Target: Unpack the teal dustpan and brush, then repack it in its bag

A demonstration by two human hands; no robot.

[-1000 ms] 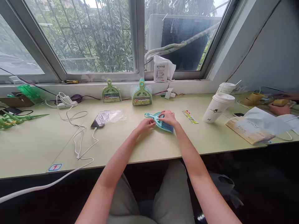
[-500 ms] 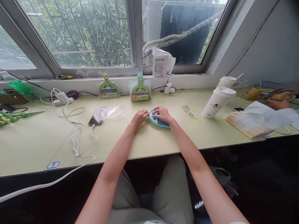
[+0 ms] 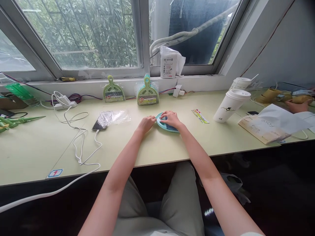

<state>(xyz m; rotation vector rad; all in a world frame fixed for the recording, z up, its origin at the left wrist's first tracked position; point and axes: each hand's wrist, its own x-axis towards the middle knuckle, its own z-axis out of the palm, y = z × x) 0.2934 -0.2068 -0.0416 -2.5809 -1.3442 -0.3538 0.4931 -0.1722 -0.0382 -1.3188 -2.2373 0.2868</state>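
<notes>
A blue dustpan with a brush in it (image 3: 167, 127) lies on the pale green table, its handle end toward the left. My left hand (image 3: 147, 124) is closed round that handle end. Over the top of the set, my right hand (image 3: 171, 119) has its fingers curled onto the brush and the pan near the handle. To the right lies a printed label card (image 3: 200, 116). Two green brush-and-dustpan sets in clear wrap, one at the left (image 3: 113, 91) and one nearer the middle (image 3: 148, 93), stand against the wall below the window.
A phone (image 3: 100, 124) with a white cable lies at the left beside crumpled clear film (image 3: 119, 117). Two lidded cups, the nearer one (image 3: 230, 106) printed, and a tissue pack (image 3: 264, 126) are at the right. Another person's hand (image 3: 298, 106) shows at the far right.
The view has shifted slightly. Both hands keep nearly the same place on the blue set. The other person's hand at the far right has moved a little.
</notes>
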